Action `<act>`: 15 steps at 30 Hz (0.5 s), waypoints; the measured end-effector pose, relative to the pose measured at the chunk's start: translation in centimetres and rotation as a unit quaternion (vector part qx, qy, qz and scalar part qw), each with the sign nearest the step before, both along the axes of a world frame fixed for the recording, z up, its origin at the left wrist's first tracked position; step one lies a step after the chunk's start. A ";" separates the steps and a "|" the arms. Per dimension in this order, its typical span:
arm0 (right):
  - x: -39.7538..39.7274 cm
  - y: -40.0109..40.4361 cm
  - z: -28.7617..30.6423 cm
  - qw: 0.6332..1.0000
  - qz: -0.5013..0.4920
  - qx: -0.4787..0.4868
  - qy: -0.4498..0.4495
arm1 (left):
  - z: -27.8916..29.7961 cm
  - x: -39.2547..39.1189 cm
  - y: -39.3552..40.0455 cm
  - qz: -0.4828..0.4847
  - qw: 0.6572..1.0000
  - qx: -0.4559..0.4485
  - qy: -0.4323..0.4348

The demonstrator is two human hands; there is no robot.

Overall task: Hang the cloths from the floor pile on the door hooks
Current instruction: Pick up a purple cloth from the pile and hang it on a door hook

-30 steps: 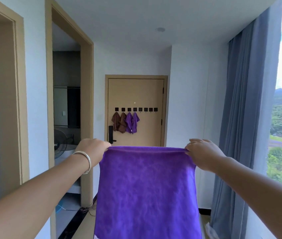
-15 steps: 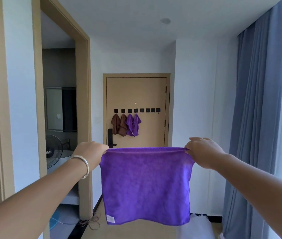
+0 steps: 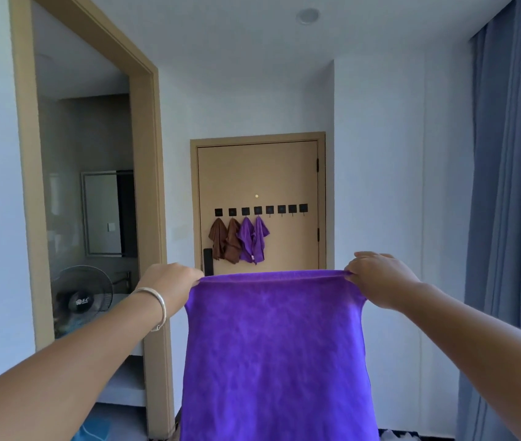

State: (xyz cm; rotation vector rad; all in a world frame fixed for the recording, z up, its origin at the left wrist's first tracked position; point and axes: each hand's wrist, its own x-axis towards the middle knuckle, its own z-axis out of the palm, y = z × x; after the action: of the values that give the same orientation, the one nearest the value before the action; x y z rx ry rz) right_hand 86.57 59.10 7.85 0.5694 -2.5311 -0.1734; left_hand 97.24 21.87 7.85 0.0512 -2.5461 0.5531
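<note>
A purple cloth point(image 3: 276, 351) hangs spread out flat in front of me. My left hand point(image 3: 171, 286) pinches its top left corner and my right hand point(image 3: 377, 278) pinches its top right corner. Straight ahead stands the tan door point(image 3: 257, 173) with a row of black hooks point(image 3: 260, 210). Two brown cloths point(image 3: 224, 238) and two purple cloths point(image 3: 253, 238) hang from the left hooks. The hooks to the right of them are bare. The floor pile is hidden behind the held cloth.
An open doorway point(image 3: 144, 186) on the left leads to a room with a black fan point(image 3: 81, 296) and a mirror point(image 3: 103, 214). Blue-grey curtains point(image 3: 514, 218) hang along the right wall. Something white point(image 3: 396, 436) lies on the floor at the bottom right.
The view has shifted left and come a little nearer the door, so the window has left the frame. Both hands keep the same grip on the spread cloth.
</note>
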 end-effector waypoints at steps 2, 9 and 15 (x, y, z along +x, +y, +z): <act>-3.2 0.3 0.4 1.000 -0.001 -0.003 0.002 | 0.7 -2.8 0.7 0.006 1.000 -0.006 0.004; -12.6 0.8 1.2 1.000 0.004 0.009 0.000 | 1.4 -11.5 1.3 0.020 1.000 -0.012 0.012; -19.1 -0.8 0.5 1.000 0.006 0.014 -0.001 | 1.0 -18.4 -0.9 0.011 1.000 -0.028 0.009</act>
State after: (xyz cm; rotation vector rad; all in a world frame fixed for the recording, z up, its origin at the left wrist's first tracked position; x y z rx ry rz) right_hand 67.47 58.31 8.35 0.5966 -2.5302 -0.2041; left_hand 78.83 20.97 8.88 0.0650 -2.5149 0.6295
